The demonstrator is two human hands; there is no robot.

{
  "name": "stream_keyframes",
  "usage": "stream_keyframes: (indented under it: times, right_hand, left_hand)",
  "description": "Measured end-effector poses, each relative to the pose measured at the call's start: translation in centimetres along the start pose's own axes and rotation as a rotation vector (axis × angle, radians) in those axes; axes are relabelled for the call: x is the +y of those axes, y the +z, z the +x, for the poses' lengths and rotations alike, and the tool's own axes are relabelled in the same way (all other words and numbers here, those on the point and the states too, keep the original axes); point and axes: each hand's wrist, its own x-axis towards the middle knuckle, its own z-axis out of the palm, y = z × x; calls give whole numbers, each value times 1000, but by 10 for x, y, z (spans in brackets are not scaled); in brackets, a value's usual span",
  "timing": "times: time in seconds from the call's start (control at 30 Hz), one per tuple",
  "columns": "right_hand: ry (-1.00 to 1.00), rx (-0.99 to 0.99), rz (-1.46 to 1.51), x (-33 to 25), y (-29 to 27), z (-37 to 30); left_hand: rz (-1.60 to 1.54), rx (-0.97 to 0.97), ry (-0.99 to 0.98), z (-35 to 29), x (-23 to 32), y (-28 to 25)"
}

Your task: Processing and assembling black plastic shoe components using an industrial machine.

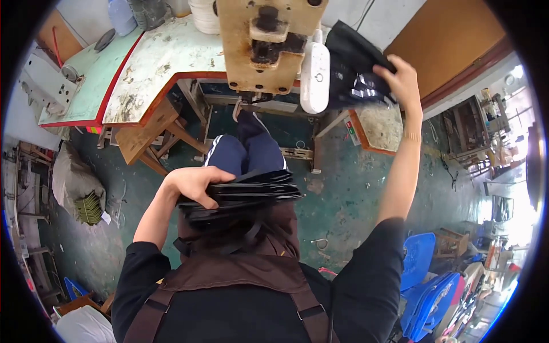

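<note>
My left hand [197, 184] is closed on the edge of a stack of glossy black flat pieces [260, 193], thumb on top. The stack rests against my brown apron [240, 273], above my lap. Out to the upper right, my right hand [402, 83] grips a shiny black sheet-like piece [354, 68] by its right edge. That piece stands to the right of a beige sewing machine head [240, 63], beside a white lamp-like device [315, 77] fixed to it. Whether the black piece is one layer or several, I cannot tell.
A worn pale worktable [171, 46] with red edging extends left of the machine. Under it stands a wooden stool [146, 131]. A stuffed sack [74, 177] sits on the floor at left. Blue plastic chairs [432, 300] are behind on the right, and a brown board [446, 43] is at upper right.
</note>
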Motion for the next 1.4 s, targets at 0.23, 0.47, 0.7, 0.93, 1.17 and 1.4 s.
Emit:
stream_keyframes:
  times: [0.23,0.47,0.7,0.93,1.17,1.4]
  right_hand:
    - [-37,293,-233,-27,74,-20]
    - [1267,-814,1288,-83,180,-237]
    - [1049,-325,1339,-112,230,-278]
    - [426,-469,766,-62,253,-297]
    - [1241,460,720,12,232,-241]
    - [847,846,-97,118,237,-197]
  left_hand:
    - [-873,474,99,28,-41,49]
    - [-1695,897,183,79,-131,96]
    - [-1956,683,237,68,-74,158]
    - [-2048,267,-654,52,-57,158]
    - [-360,1087,-76,10,-68,74]
    - [679,984,-1,34,-151,26]
